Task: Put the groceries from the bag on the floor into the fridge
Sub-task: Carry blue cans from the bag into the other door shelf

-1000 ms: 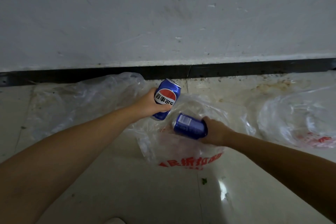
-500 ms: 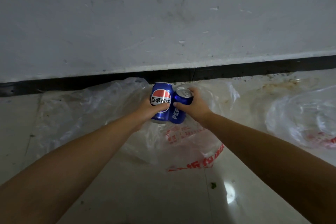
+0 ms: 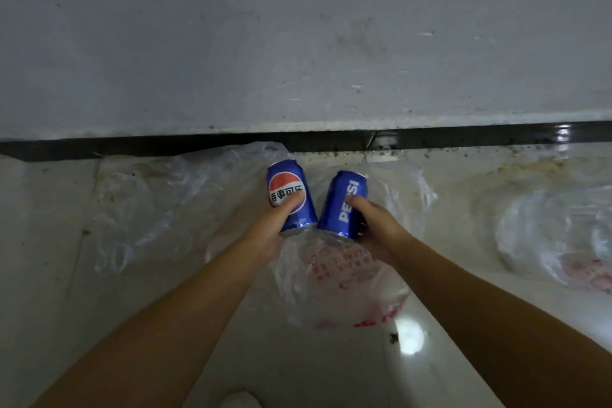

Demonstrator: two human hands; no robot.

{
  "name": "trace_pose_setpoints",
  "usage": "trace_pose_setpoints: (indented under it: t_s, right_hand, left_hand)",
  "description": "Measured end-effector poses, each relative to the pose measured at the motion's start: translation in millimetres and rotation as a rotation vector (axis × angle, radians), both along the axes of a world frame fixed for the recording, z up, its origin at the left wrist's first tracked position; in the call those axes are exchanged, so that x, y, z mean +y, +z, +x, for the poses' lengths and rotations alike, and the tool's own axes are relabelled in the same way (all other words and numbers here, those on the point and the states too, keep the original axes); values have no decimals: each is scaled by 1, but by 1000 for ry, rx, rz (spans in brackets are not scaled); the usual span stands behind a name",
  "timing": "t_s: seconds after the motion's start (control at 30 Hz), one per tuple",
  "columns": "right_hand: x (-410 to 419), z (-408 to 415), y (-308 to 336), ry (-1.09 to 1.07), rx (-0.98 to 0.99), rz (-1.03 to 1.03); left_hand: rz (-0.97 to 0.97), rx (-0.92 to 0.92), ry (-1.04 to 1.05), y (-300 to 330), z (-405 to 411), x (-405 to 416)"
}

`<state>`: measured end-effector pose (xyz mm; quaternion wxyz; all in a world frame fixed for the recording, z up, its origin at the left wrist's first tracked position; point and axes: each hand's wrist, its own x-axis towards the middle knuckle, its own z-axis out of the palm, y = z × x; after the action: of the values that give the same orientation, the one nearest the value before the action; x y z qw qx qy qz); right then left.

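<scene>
Two blue cola cans in hand, both held above the clear plastic bag (image 3: 347, 278) that lies slack on the tiled floor (image 3: 298, 368) near the dark skirting at the foot of the wall (image 3: 298, 43). Left hand (image 3: 275, 225) wraps the can with the round logo (image 3: 288, 195), thumb curled across the printed face, fingers hidden behind the body; can close to upright. Right hand (image 3: 374, 225) curls round the can with the lettering (image 3: 344, 205), thumb on the near side, can tilted with its top leaning away to the right. The two cans touch or nearly touch at their lower rims. Likely full, so fairly weighty for their size; thin metal walls, stiff under a round grip but apt to dent if squeezed hard; smooth painted skin, slippery if damp. Best hold is mid-body with fingers wrapped round, as now, not by the rim or top. A second crumpled bag (image 3: 556, 235) lies well apart at the right. Fridge not in view; both cans are yet to be carried there
</scene>
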<state>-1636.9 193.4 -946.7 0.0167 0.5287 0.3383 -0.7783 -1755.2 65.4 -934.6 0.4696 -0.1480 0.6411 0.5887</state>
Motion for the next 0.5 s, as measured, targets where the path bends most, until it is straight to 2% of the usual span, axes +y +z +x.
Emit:
trace_pose_setpoints:
  t_s: [0.07,0.17,0.37,0.5]
  right_hand:
    - [-3,20,28,-68,47,-138]
    - [-9,46,85,-80,120,-239]
    - [-14,76,228,32,119,-298]
    - [-11,99,334,68,106,-308]
  left_hand:
    - [11,-62,31,19,14,-10]
    - [-31,-42,-70,66,37,-27]
    - [-29,-47,-235,201,78,-35]
    - [-35,-28,-312,313,92,-31]
